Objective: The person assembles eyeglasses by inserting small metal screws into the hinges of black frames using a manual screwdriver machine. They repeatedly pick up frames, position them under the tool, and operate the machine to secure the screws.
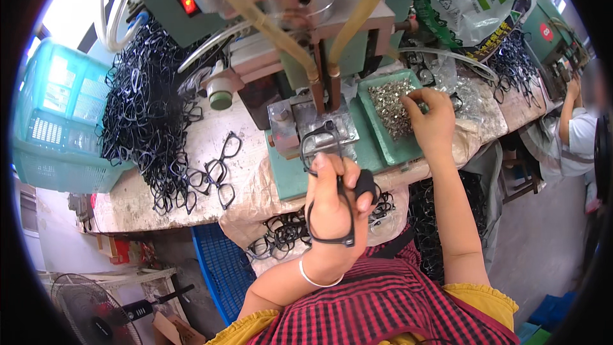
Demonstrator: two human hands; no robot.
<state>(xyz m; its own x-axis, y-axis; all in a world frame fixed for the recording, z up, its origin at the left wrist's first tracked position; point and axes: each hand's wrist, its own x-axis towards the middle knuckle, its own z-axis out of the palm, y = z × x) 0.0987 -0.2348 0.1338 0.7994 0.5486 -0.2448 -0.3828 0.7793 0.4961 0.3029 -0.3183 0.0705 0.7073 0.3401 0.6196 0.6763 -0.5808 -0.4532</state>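
- Head view: the left hand (335, 201) is closed around a black eyeglass frame front (327, 179), which stands on end with its long axis running away from the person. The far rim reaches onto the metal fixture (310, 129) of the green press machine (306, 38); the near rim hangs over the back of the hand by the wrist.
- The frame passes through the fist, thumb on the left and fingers curled over from the right, so part of it is hidden inside the grip.
- The right hand (434, 121) is further back and to the right, well apart from the frame. Its fingertips are bunched down into a green tray (383, 147) of small metal parts (393, 105). Whether it has pinched one up I cannot tell.
- The workbench (211, 147) is covered with a pale, worn sheet. A big heap of black frames (147, 102) lies on its left part, with a few loose ones nearer the machine.
- More frames fill a cloth catch (281, 233) hanging under the bench front.
- Around it: a turquoise plastic basket (57, 115) at far left, a blue crate (220, 265) and a floor fan (96, 313) below. Another person (571, 134) works at a bench on the right.
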